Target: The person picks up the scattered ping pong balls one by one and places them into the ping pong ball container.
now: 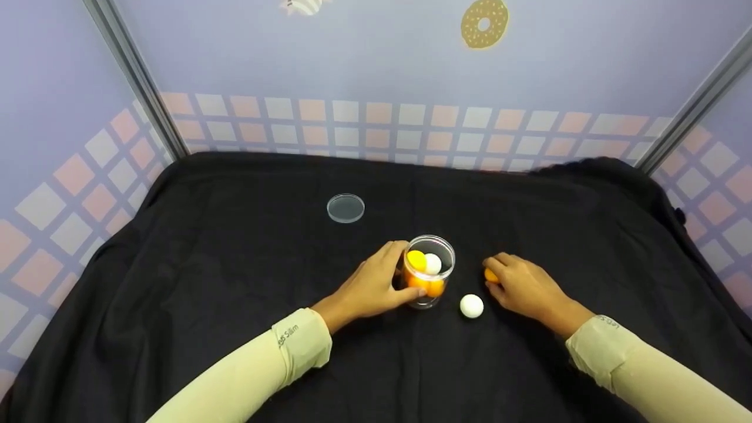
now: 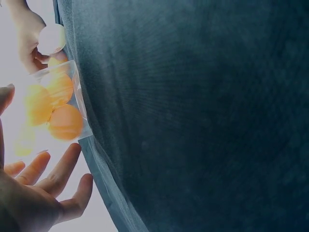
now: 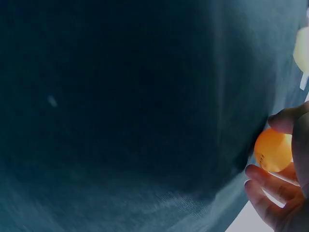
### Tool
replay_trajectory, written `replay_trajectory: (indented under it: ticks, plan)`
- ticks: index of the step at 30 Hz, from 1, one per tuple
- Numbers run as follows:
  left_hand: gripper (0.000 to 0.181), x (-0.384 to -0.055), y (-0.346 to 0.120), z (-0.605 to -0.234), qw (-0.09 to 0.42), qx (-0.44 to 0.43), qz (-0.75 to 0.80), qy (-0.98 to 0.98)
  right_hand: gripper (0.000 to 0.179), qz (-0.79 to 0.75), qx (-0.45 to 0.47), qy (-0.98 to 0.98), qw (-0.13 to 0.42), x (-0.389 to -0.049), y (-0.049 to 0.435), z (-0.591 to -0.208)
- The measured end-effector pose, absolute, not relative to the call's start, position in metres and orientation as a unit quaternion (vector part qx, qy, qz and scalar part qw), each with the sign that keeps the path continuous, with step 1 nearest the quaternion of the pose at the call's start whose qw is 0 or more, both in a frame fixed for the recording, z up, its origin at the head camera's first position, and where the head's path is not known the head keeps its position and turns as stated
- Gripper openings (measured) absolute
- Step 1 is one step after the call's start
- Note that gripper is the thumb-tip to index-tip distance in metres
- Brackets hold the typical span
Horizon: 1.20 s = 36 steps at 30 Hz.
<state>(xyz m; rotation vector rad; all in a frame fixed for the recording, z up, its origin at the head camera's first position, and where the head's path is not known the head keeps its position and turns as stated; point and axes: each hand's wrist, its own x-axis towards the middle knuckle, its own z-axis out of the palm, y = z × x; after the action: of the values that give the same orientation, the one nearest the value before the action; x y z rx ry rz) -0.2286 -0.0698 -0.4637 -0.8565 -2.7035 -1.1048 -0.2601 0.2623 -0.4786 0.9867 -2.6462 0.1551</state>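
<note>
A clear plastic jar point(image 1: 430, 239) stands on the black cloth with several orange, yellow and white ping-pong balls inside. My left hand point(image 1: 371, 283) holds it from the left, thumb on the near side and fingers round the far side. In the left wrist view the fingers point(image 2: 60, 171) lie loosely against the jar's wall. Right of the jar, my right hand point(image 1: 523, 288) pinches an orange ping-pong ball point(image 3: 273, 150) between thumb and fingers, low over the cloth. A loose white ping-pong ball point(image 1: 472, 306) lies between the jar and that hand.
Farther back, left of the jar, a round clear lid point(image 1: 345, 208) lies flat on the black cloth point(image 1: 235, 247). Pale purple panels point(image 1: 382, 64) with a tile pattern stand behind and at both sides of the table.
</note>
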Motion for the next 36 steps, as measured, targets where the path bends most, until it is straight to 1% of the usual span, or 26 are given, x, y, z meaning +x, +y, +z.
replay_trajectory:
  ticks: [4,11,20,27,33,36]
  plan:
    - [0.075,-0.228,-0.069,-0.463,0.049,-0.279,-0.357,-0.890,0.030,0.054,0.339,-0.928,0.143,-0.258,0.262,-0.480]
    - [0.075,-0.228,-0.070,-0.462,0.045,-0.276,-0.355,-0.892,0.030,0.060,0.339,-0.928,0.145,-0.259,0.263,-0.478]
    - [0.076,-0.227,-0.070,-0.463,0.049,-0.279,-0.356,-0.890,0.031,0.081,0.341,-0.920,0.175,-0.263,0.260,-0.468]
    - [0.075,-0.227,-0.069,-0.463,0.049,-0.280,-0.359,-0.889,0.036,0.112,0.331,-0.917,0.195,-0.266,0.253,-0.448]
    - [0.076,-0.227,-0.070,-0.463,0.044,-0.272,-0.360,-0.891,0.036,0.117,0.334,-0.912,0.210,-0.267,0.246,-0.432]
    - [0.076,-0.227,-0.070,-0.463,0.044,-0.273,-0.358,-0.892,0.035,0.122,0.340,-0.905,0.225,-0.267,0.241,-0.423]
